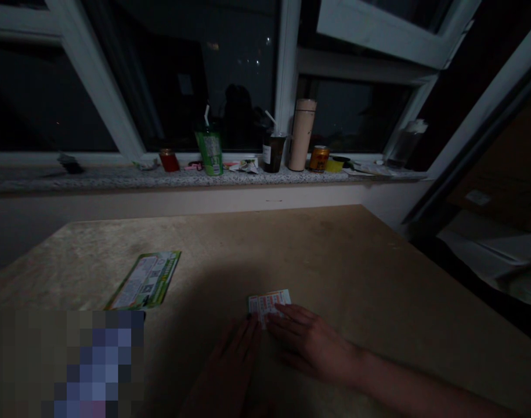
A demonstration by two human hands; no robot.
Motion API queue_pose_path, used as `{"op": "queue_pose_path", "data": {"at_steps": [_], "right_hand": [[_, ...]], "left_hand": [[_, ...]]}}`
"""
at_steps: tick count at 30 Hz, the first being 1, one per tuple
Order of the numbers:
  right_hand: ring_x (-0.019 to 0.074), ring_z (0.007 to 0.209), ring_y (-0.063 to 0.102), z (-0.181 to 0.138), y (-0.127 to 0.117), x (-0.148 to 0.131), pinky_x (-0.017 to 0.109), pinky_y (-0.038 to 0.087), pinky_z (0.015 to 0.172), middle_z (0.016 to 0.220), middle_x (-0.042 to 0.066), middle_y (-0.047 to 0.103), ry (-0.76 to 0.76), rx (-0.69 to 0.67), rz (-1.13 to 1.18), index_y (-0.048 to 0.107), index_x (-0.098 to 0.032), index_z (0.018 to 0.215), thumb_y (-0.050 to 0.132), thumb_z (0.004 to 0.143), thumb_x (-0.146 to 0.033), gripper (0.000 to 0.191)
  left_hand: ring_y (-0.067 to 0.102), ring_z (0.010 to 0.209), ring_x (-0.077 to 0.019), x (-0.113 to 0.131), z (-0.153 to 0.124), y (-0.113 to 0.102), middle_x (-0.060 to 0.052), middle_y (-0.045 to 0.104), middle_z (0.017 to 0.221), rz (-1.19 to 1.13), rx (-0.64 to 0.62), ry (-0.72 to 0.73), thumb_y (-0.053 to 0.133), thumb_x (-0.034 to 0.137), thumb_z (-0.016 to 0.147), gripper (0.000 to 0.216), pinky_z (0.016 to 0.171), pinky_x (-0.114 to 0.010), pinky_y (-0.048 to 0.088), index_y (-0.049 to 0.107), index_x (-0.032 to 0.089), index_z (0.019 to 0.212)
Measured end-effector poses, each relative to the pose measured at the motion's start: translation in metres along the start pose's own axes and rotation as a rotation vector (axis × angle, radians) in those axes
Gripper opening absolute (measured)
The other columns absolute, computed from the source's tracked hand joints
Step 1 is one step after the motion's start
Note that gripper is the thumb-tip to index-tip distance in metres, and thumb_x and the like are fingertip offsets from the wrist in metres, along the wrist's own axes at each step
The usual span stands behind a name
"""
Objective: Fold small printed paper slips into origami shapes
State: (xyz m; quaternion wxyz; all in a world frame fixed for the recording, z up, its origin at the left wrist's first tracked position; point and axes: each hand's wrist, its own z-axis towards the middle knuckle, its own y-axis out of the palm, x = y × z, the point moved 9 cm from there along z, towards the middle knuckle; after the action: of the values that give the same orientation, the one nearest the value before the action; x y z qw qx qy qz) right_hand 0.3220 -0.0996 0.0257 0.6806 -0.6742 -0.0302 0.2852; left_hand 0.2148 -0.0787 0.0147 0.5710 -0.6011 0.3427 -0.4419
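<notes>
A small printed card with rows of orange-red marks lies on the table below the middle of the view. My right hand reaches in from the right, its fingers stretched out flat over the card's right and lower part. In deep shadow, my left hand rests with straightened fingers by the card's lower left edge. Whether those fingertips press on the card or only lie beside it is hard to tell in the dark. Under the hands, the card's near edge is hidden.
On the wooden table, a green printed packet lies left. A blurred-out patch covers the lower left. Along the window sill stand a green cup, a dark cup, a pink flask, an orange can and a red jar.
</notes>
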Motion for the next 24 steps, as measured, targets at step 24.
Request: {"op": "queue_pose_path", "data": {"at_steps": [24], "right_hand": [[0.0215, 0.135, 0.032, -0.0006, -0.0040, -0.0011, 0.040, 0.026, 0.112, 0.141, 0.004, 0.046, -0.013, 0.018, 0.043, 0.042, -0.022, 0.138, 0.045, 0.094, -0.037, 0.047]], "left_hand": [[0.029, 0.135, -0.0343, -0.0013, -0.0008, 0.0024, -0.015, 0.025, 0.150, -0.019, 0.007, -0.004, 0.055, 0.055, 0.085, 0.084, 0.109, -0.046, 0.029, 0.017, 0.014, 0.149]]}}
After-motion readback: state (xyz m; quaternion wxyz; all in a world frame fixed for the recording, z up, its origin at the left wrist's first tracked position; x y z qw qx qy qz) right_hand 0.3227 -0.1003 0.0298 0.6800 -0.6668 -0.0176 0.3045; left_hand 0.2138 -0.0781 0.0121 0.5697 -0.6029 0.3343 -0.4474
